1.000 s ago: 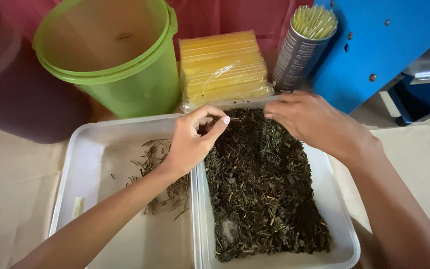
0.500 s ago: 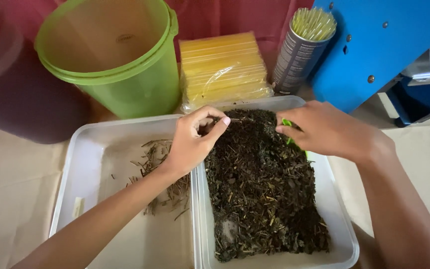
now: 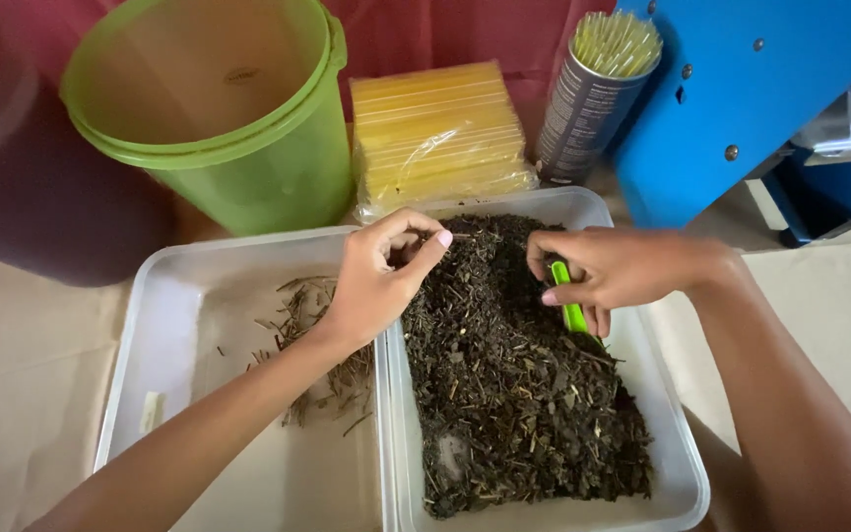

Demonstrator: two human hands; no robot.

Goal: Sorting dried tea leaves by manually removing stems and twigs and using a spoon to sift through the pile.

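Two clear plastic trays lie side by side. The right tray [image 3: 677, 433] is heaped with dark dried leaf bits [image 3: 514, 384]; the left tray [image 3: 164, 296] holds a small scatter of pale dried stems [image 3: 322, 330]. My left hand [image 3: 376, 281] hovers over the wall between the trays, thumb and forefinger pinched on a thin stem. My right hand [image 3: 613, 271] rests on the far right of the leaf heap, fingers closed around a small green tool [image 3: 571, 305] whose tip pokes into the leaves.
Behind the trays stand a green bucket [image 3: 238, 118], a wrapped pack of yellow straws [image 3: 440, 128] and a dark can full of straws [image 3: 593, 89]. A blue metal machine [image 3: 741, 99] stands at the right. Beige paper [image 3: 22, 374] covers the table.
My right hand drew back from the tray's far edge toward me and down onto the leaves, and now holds the green tool. My left hand has stayed in place.
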